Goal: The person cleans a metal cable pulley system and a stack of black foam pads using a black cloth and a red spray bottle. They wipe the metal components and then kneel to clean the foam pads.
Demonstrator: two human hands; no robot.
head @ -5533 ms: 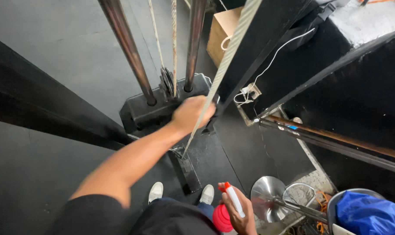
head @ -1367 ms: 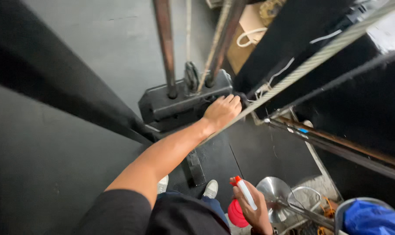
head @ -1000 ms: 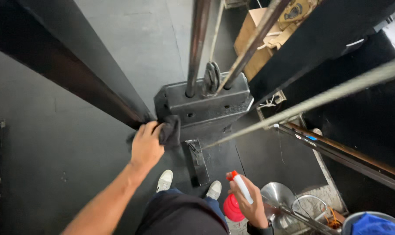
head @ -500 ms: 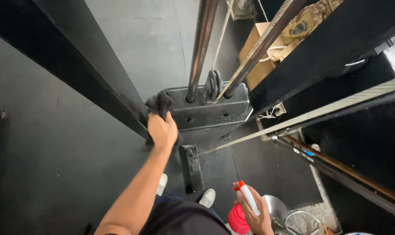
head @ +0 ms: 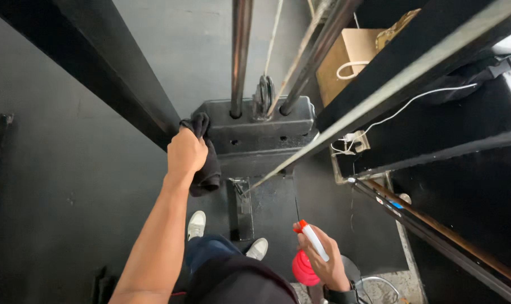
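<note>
My left hand (head: 185,153) clutches a black cloth (head: 206,163) at the weight block (head: 255,132) edge, beside the black beam (head: 120,73). My right hand (head: 323,262) grips a spray bottle (head: 309,256); bare floor (head: 69,186) to the left.

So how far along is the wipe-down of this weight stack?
Done: nothing shows for certain; the dark metal looks the same all over. In hand: the left hand presses a dark cloth against the weight stack's left edge, while the right hand holds a spray bottle low. Left: cannot tell.
</note>
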